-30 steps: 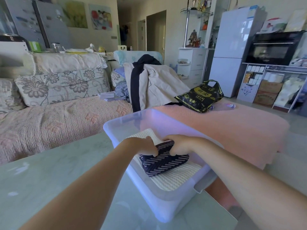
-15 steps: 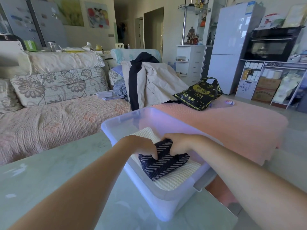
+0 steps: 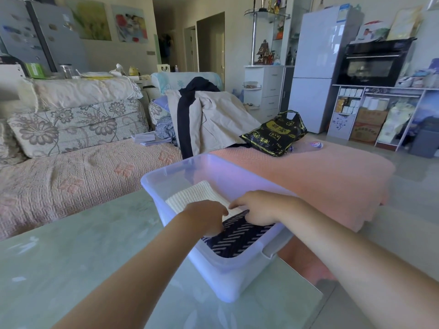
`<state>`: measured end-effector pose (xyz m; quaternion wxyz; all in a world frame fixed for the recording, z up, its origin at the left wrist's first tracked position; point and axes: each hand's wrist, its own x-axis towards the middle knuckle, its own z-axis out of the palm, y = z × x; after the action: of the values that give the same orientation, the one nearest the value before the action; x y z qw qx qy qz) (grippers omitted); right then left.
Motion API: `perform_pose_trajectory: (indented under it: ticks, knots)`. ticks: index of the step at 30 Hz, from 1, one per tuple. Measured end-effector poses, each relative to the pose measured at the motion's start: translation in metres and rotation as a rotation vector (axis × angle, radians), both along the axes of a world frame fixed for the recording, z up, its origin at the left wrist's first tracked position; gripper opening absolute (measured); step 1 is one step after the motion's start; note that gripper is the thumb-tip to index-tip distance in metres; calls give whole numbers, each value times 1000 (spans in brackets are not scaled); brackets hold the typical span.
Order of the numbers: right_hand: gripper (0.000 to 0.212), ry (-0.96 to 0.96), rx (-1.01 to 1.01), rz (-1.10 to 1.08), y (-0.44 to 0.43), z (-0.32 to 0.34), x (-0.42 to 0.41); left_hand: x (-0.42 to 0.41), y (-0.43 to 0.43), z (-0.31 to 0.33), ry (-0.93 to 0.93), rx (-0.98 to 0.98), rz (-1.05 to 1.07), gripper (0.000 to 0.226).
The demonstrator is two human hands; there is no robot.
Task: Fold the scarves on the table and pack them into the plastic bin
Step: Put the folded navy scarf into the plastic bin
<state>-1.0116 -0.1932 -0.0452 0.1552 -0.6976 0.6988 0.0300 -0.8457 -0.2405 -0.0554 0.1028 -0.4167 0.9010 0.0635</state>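
Both my hands reach into the plastic bin (image 3: 228, 274) on the glass table (image 3: 71, 257). My left hand (image 3: 206, 218) and right hand (image 3: 256, 207), fingers curled down, press on the folded navy striped scarf (image 3: 237, 238), which lies at the bin's near end over a white knit scarf (image 3: 197, 195).

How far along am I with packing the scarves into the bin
Done: a folded white scarf lies in the plastic bin. In hand: your left hand and right hand rest on the folded navy striped scarf lying on top of it. Left: letting go; no other scarves show on the table.
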Motion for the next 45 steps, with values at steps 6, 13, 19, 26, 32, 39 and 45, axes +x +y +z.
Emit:
perform_pose_trajectory:
  ticks: [6,13,19,26,32,39,45]
  knots:
    - [54,-80,159,-29,11,4,0,0,21,0,5,216,-24,33]
    - [59,-8,216,-42,15,4,11,-1,30,1,-61,237,-2,29]
    - [39,-118,-13,-81,20,14,11,20,37,10,308,-3,121,54]
    - [45,-284,-325,21,29,47,84,104,51,45,687,-43,217,35]
    - [28,-396,-368,212,42,58,231,247,84,54,700,-177,397,25]
    - [30,-411,-176,479,60,12,445,466,141,14,653,-206,760,24]
    - [35,-434,-61,616,79,-28,618,635,193,-21,618,-256,1005,30]
